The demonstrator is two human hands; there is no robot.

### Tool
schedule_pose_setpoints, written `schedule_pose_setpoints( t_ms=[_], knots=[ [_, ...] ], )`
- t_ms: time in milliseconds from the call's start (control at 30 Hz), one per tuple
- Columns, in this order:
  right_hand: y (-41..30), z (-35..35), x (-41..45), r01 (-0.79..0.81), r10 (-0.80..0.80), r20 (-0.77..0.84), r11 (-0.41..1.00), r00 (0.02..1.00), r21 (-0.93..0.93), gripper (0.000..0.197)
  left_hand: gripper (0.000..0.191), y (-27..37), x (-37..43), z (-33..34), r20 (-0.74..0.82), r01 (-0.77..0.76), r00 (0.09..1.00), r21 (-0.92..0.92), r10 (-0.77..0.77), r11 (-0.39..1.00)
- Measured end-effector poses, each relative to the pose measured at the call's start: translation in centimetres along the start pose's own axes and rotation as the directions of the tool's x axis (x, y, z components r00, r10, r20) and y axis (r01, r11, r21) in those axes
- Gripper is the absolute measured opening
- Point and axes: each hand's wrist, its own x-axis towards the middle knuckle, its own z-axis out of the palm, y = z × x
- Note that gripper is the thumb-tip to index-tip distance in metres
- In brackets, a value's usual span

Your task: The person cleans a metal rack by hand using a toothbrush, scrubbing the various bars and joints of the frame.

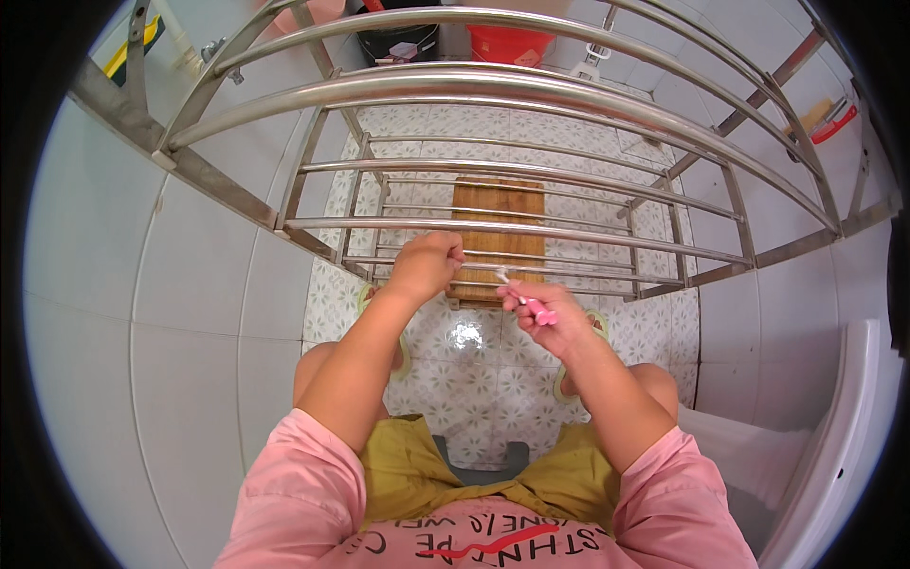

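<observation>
In front of me stands a tiered metal tube rack. My left hand is closed at its lower front bars; whether it grips a bar or a small thing there I cannot tell. My right hand holds a small pink-handled brush, its whitish head pointing up and left, close to a low bar of the rack. The two hands are a short way apart. Below the bars and beyond the hands, a wooden stool or board rests on the patterned tile floor.
A black bucket and a red bucket stand behind the rack. White tiled walls close in on both sides. A white basin edge is at the right. A red-handled tool hangs on the right wall.
</observation>
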Motion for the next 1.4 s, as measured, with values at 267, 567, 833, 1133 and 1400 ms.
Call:
schedule_pose_setpoints(
  t_ms=[267, 567, 833, 1133, 1400],
  knots=[
    [0.7, 1.9, 1.6, -0.075, 0.076, 0.120, 0.997, 0.990, -0.011, 0.020, 0.002, 0.3, 0.2, 0.3, -0.020, -0.113, 0.993, 0.144, 0.117, 0.983],
    [-0.5, -0.9, 0.2, -0.050, 0.052, 0.021, 0.996, 0.998, -0.080, 0.023, 0.001, 0.3, -0.2, 0.1, -0.043, -0.112, 0.992, 0.118, 0.118, 0.987],
    [0.2, 0.4, 1.0, -0.112, 0.114, 0.076, 0.993, 0.991, -0.034, 0.023, 0.003, 0.4, 0.0, 0.2, -0.012, -0.088, 0.996, 0.147, 0.091, 0.985],
    [0.4, 0.3, 1.0, -0.090, 0.096, 0.076, 0.993, 0.992, -0.080, 0.024, 0.004, 0.4, -0.3, 0.8, -0.079, -0.135, 0.984, 0.233, 0.157, 0.963],
    [-1.5, -3.1, -0.2, -0.154, 0.153, 0.032, 0.987, 0.988, 0.051, 0.025, 0.005, 0.2, -0.3, 0.6, -0.041, -0.070, 0.996, 0.215, 0.081, 0.974]
  ],
)
